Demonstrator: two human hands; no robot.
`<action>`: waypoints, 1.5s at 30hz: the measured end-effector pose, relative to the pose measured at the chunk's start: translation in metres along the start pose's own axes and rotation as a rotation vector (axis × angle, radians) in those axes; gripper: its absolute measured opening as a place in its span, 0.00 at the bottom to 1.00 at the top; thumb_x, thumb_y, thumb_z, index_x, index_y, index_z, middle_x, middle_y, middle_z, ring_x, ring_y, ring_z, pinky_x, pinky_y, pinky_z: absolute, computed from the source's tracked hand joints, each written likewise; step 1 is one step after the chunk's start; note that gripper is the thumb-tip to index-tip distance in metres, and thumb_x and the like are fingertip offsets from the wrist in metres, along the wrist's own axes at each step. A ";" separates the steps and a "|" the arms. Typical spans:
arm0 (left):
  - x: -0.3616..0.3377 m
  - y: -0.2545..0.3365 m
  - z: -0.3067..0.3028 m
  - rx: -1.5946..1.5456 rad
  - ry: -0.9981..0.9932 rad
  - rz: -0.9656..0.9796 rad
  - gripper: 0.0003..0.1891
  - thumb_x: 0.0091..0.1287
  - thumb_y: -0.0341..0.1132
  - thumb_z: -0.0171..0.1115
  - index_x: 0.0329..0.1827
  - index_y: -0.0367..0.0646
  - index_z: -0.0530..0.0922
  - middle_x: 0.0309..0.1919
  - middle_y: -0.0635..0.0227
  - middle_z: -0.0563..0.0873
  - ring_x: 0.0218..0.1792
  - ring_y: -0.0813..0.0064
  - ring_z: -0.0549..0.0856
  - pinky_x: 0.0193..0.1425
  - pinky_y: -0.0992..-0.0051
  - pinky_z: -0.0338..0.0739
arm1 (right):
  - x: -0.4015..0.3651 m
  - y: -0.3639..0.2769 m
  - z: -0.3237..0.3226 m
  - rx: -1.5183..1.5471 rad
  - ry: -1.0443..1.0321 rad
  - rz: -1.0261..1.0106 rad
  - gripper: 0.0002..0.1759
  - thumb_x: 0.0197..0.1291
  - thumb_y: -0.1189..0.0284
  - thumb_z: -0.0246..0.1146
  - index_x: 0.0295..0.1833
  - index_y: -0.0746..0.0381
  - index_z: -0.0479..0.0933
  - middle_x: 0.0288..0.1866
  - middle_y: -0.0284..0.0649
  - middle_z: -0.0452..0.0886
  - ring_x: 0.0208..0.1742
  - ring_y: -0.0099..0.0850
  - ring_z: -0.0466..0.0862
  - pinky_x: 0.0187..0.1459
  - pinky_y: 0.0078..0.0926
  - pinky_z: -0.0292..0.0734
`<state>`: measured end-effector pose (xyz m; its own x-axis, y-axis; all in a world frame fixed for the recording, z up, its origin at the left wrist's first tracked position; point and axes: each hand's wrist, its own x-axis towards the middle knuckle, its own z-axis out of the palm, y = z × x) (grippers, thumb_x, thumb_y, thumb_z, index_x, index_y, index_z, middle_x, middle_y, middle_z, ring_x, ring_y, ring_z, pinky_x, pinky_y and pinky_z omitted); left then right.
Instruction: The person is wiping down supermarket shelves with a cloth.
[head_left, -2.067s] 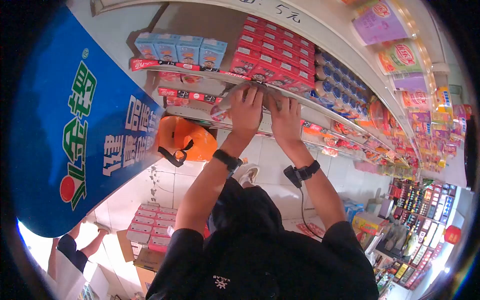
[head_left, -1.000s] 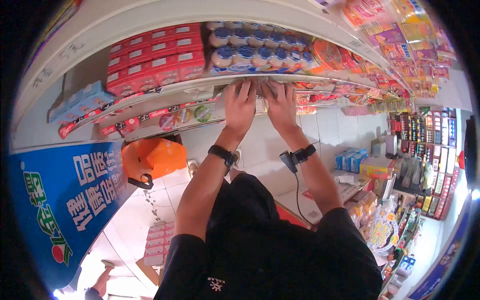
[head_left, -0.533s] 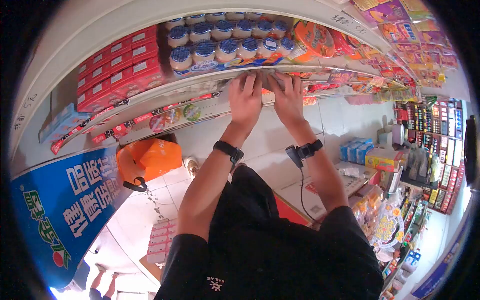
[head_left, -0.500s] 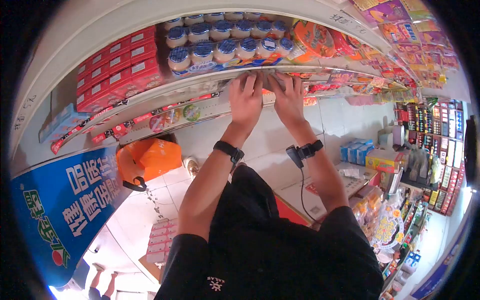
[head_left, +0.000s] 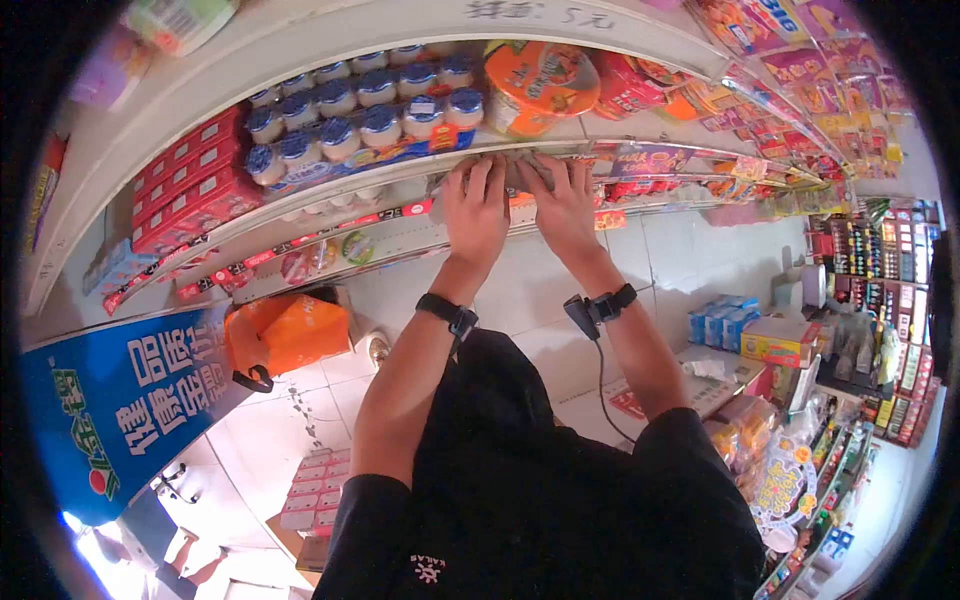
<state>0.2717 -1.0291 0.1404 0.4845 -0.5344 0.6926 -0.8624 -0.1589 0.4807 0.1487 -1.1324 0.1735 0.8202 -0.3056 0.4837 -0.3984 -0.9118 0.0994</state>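
At the front edge of a shelf point(head_left: 380, 178), my left hand point(head_left: 477, 212) has its fingers curled over a greyish cloth-like item point(head_left: 516, 172). My right hand point(head_left: 567, 208) lies just beside it, its fingers bent over the same item. What the item is cannot be made out clearly. Behind the hands stand bottles with blue caps point(head_left: 380, 118) in several rows. An orange food tub point(head_left: 550, 78) is on the shelf just beyond my fingers. Each wrist wears a black band.
Red boxes point(head_left: 195, 190) are stacked on the shelf at the left. An orange bag point(head_left: 300, 335) stands low beside a blue sign point(head_left: 130, 400). Blue packs point(head_left: 722, 322) and a yellow box point(head_left: 778, 340) sit at right. At lower left, part of another person point(head_left: 190, 560) shows.
The view has shifted, so the bottles and orange tub appear farther left. Both hands stay together at the shelf edge, now in front of the tub. The other person shows more at lower left.
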 end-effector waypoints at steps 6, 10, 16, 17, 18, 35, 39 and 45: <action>0.008 0.033 0.027 -0.023 -0.053 0.008 0.29 0.55 0.24 0.72 0.64 0.39 0.84 0.60 0.65 0.82 0.64 0.58 0.79 0.64 0.56 0.77 | -0.013 0.036 -0.010 0.002 -0.014 0.059 0.30 0.55 0.79 0.65 0.66 0.55 0.85 0.68 0.38 0.77 0.61 0.44 0.76 0.64 0.47 0.74; 0.010 0.047 0.038 -0.030 -0.065 -0.008 0.29 0.56 0.23 0.70 0.65 0.39 0.84 0.60 0.63 0.83 0.67 0.56 0.79 0.65 0.56 0.77 | -0.016 0.038 -0.018 0.017 -0.024 0.123 0.29 0.56 0.79 0.65 0.66 0.57 0.84 0.68 0.38 0.76 0.62 0.45 0.76 0.65 0.48 0.75; 0.012 0.061 0.043 -0.110 -0.188 0.128 0.30 0.55 0.22 0.66 0.65 0.36 0.83 0.66 0.59 0.83 0.70 0.53 0.78 0.74 0.54 0.75 | -0.036 0.025 -0.042 0.035 -0.088 0.327 0.29 0.54 0.81 0.66 0.65 0.63 0.82 0.66 0.43 0.75 0.63 0.51 0.76 0.64 0.50 0.76; 0.008 0.065 0.048 -0.127 -0.189 0.135 0.30 0.55 0.22 0.66 0.65 0.36 0.83 0.66 0.59 0.83 0.70 0.53 0.78 0.74 0.54 0.75 | -0.050 0.025 -0.042 0.076 -0.084 0.408 0.30 0.54 0.82 0.66 0.66 0.63 0.81 0.65 0.46 0.76 0.63 0.52 0.76 0.64 0.50 0.76; -0.001 0.069 0.059 -0.201 -0.293 0.195 0.30 0.55 0.22 0.66 0.66 0.36 0.82 0.67 0.57 0.83 0.70 0.52 0.78 0.76 0.55 0.74 | -0.065 0.025 -0.041 0.117 -0.076 0.487 0.31 0.53 0.83 0.65 0.67 0.64 0.81 0.64 0.48 0.76 0.63 0.54 0.77 0.64 0.50 0.77; -0.129 0.149 0.029 -0.965 -1.128 -0.076 0.24 0.74 0.34 0.63 0.72 0.37 0.76 0.61 0.44 0.87 0.66 0.48 0.85 0.69 0.56 0.80 | -0.255 -0.019 -0.145 0.511 0.058 1.166 0.20 0.69 0.70 0.67 0.65 0.61 0.78 0.53 0.49 0.86 0.58 0.42 0.85 0.62 0.38 0.78; -0.146 0.167 0.073 -1.359 -1.173 -0.486 0.19 0.78 0.29 0.50 0.69 0.39 0.78 0.59 0.62 0.88 0.61 0.68 0.85 0.71 0.68 0.76 | -0.260 -0.015 -0.134 1.031 0.264 1.391 0.28 0.74 0.61 0.65 0.74 0.58 0.69 0.68 0.46 0.77 0.69 0.38 0.77 0.69 0.40 0.74; -0.095 0.192 0.082 -1.424 -1.220 -0.890 0.17 0.82 0.39 0.50 0.67 0.44 0.78 0.54 0.68 0.85 0.56 0.73 0.84 0.63 0.70 0.79 | -0.256 0.040 -0.113 1.327 0.318 1.311 0.34 0.74 0.64 0.66 0.79 0.55 0.62 0.77 0.45 0.67 0.77 0.38 0.68 0.74 0.42 0.69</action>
<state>0.0478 -1.0771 0.1228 -0.2284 -0.9395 -0.2554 0.4801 -0.3369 0.8099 -0.1235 -1.0598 0.1522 0.1451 -0.9736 -0.1764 0.0355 0.1833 -0.9824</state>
